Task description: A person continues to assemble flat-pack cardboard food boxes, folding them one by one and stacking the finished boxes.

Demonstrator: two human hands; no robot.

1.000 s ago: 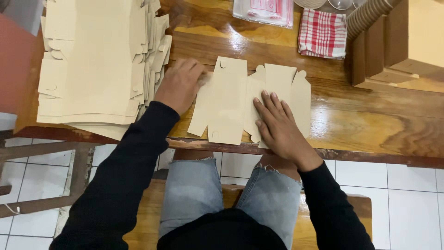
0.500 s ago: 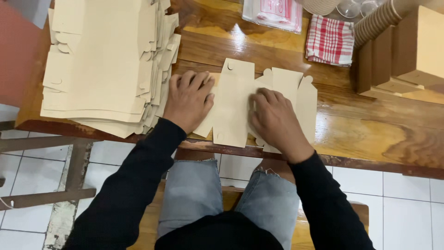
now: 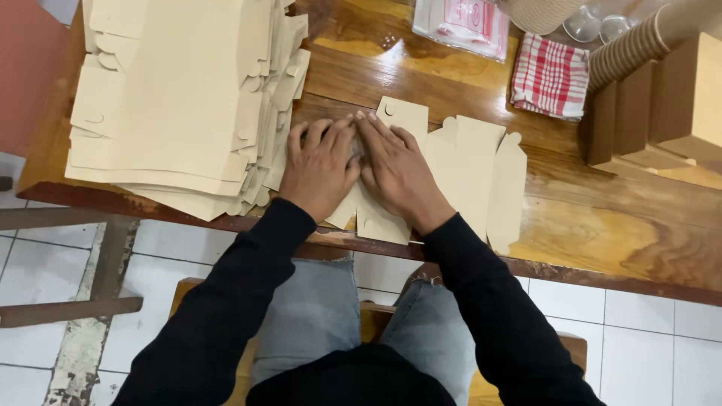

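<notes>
A flat beige cardboard box blank lies on the wooden table near its front edge. My left hand and my right hand rest side by side on the blank's left part, palms down and fingers spread, pressing it flat. The hands touch each other at the thumbs. The blank's right flaps stick out uncovered. Both arms wear black sleeves.
A tall stack of the same beige blanks fills the table's left end. At the back sit a clear plastic packet, a red-and-white checked cloth, stacked paper cups and brown folded boxes. Tiled floor lies below.
Both hands have slid together onto the blank's left part; earlier the right hand lay further right and the left hand nearer the stack. The view has shifted.
</notes>
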